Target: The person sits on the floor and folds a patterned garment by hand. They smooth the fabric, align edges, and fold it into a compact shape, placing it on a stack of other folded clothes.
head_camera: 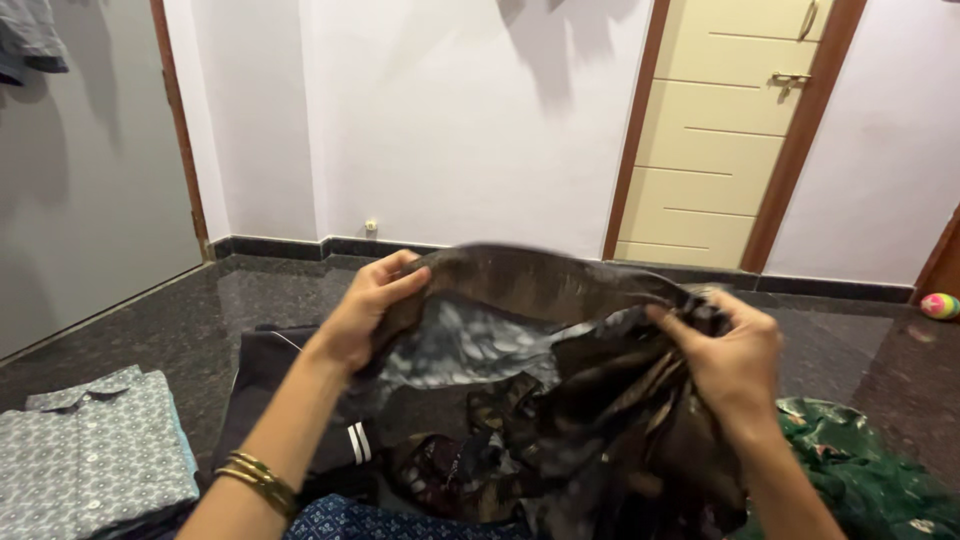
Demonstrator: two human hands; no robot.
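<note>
Left hand [365,310] and right hand [725,355] both grip a dark patterned garment [560,400], held up. Folded grey shirt [95,450] lies on the floor [200,310] to the left.

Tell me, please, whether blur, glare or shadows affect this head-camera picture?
Head view: motion blur smears the dark patterned cloth held by the left hand and right hand; the polished dark floor shows soft reflections; faint shadows fall on the white wall; the folded shirt looks sharp.
</note>
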